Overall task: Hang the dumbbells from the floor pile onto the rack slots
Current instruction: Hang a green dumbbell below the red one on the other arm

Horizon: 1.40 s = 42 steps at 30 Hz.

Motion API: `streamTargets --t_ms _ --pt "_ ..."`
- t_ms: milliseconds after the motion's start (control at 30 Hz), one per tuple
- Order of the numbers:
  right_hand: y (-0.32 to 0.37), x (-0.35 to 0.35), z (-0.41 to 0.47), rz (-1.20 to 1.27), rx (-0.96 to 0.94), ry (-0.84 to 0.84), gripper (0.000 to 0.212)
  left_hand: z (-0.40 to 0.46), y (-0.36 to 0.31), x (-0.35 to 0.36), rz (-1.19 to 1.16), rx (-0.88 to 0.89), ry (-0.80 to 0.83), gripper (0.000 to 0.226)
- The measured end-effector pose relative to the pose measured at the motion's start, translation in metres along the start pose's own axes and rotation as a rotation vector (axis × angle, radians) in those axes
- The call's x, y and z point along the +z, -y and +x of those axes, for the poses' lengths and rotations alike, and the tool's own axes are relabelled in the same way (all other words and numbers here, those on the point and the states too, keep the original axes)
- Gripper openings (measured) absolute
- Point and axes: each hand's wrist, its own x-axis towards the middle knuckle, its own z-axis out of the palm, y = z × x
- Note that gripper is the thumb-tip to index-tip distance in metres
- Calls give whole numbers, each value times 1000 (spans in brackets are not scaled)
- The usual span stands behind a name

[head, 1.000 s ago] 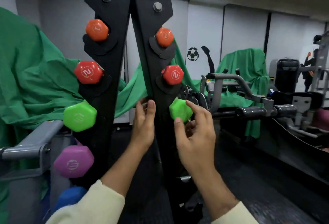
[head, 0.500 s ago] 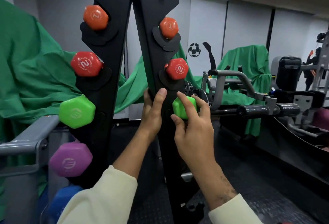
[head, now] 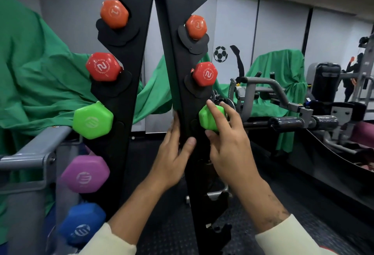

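Note:
A black A-frame rack (head: pixel 178 84) stands right in front of me, two uprights meeting at the top. On the right upright hang an orange dumbbell (head: pixel 196 27) and a red one (head: pixel 204 73). Below them my right hand (head: pixel 228 143) holds a light green dumbbell (head: pixel 210 117) at the third slot, fingers over its top and thumb under it. My left hand (head: pixel 174 153) rests on the right upright's inner edge, thumb across its front face. The left upright carries orange (head: pixel 114 13), red (head: pixel 103 66), green (head: pixel 93 120), purple (head: pixel 85 174) and blue (head: pixel 83 224) dumbbells.
Two bare hooks (head: pixel 214 198) show lower on the right upright. A grey metal frame (head: pixel 38 149) stands at the left. Green cloth (head: pixel 30 76) drapes behind. Gym machines (head: pixel 283 113) fill the right side. The floor (head: pixel 172 224) is dark rubber mat.
The green dumbbell has settled closer against the right upright at the third slot. My left hand slid down the upright's inner edge. The view moved closer and lower.

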Motion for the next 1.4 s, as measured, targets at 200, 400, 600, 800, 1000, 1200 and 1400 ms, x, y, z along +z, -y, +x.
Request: streamTargets --t_ms 200,400,600,800,1000,1200,1400 --pt "2 3 3 30 48 -37 73 -1 3 3 30 -24 -15 84" --pt "5 11 2 97 112 -117 71 -2 6 4 9 -32 -16 86" --pt "10 -5 5 34 124 -47 66 -7 -2 2 41 -38 22 83" --pt "20 -7 5 -112 59 -35 64 -35 -4 15 53 -22 -54 80" --pt "15 7 5 -137 52 -87 58 -33 -2 17 36 -41 -74 79" --pt "14 7 4 -127 48 -101 58 -33 -3 17 56 -51 -67 80" --pt "13 5 5 -76 57 -84 57 -34 -1 16 73 -61 -71 82"
